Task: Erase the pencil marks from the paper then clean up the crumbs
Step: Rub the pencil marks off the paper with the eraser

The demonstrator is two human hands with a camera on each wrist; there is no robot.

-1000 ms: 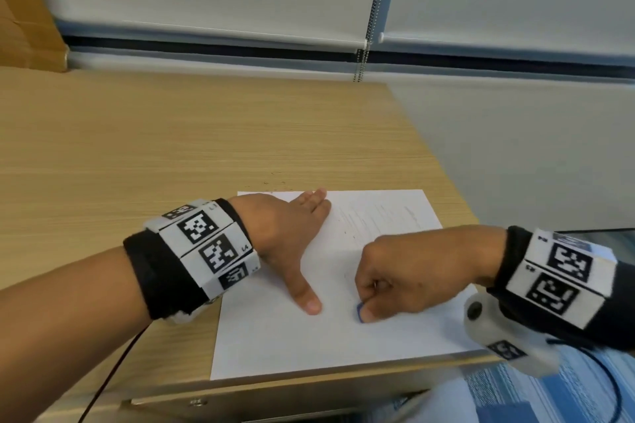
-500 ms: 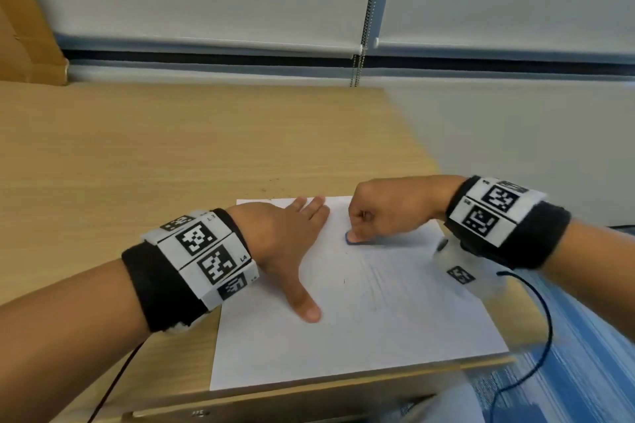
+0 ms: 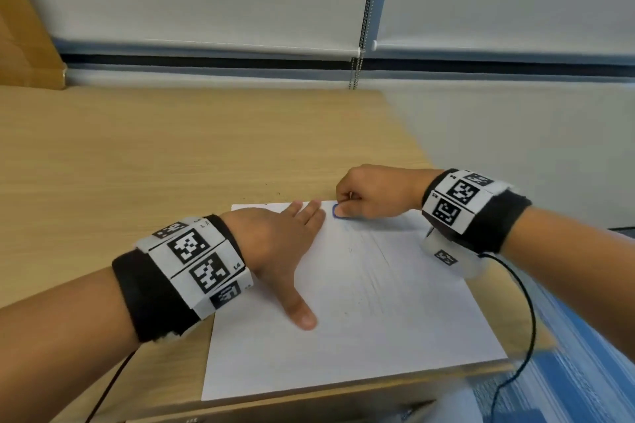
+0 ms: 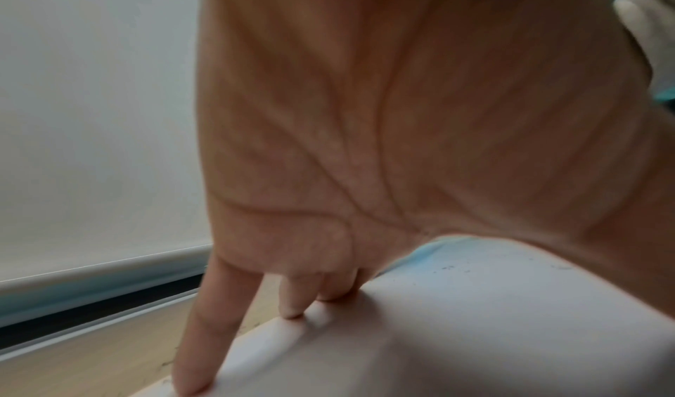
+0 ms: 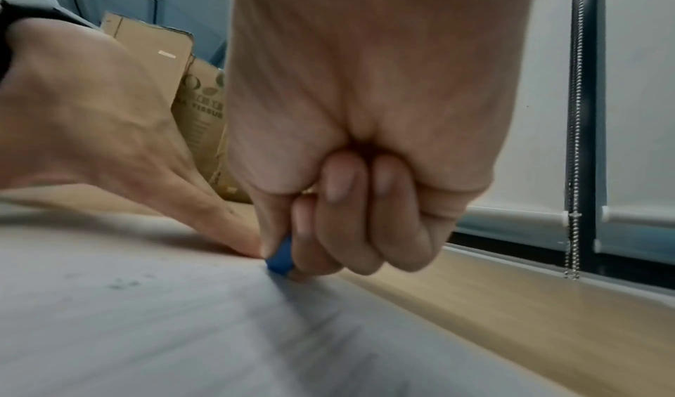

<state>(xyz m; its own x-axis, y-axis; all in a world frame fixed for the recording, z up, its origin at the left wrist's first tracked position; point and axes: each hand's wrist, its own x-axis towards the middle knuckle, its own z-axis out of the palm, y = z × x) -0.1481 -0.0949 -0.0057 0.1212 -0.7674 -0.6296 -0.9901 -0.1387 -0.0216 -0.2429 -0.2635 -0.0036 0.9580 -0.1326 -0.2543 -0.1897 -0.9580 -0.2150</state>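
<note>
A white sheet of paper lies at the near right corner of the wooden desk, with faint pencil strokes across its middle. My left hand lies flat on the sheet's left part, fingers straight and thumb spread, pressing it down. My right hand is curled round a small blue eraser and pinches it against the paper's far edge, just beside the left fingertips. The right wrist view shows the eraser tip on the paper. Dark crumbs dot the sheet.
A few dark specks lie on the desk beyond the paper. The desk's right edge drops to a grey floor; its front edge is just below the sheet. A window blind with a bead chain stands behind. Cardboard boxes stand at the far left.
My right hand has moved with the eraser from the paper's near middle up to its far edge, ending close to the left fingertips. The left hand has stayed pressed on the sheet.
</note>
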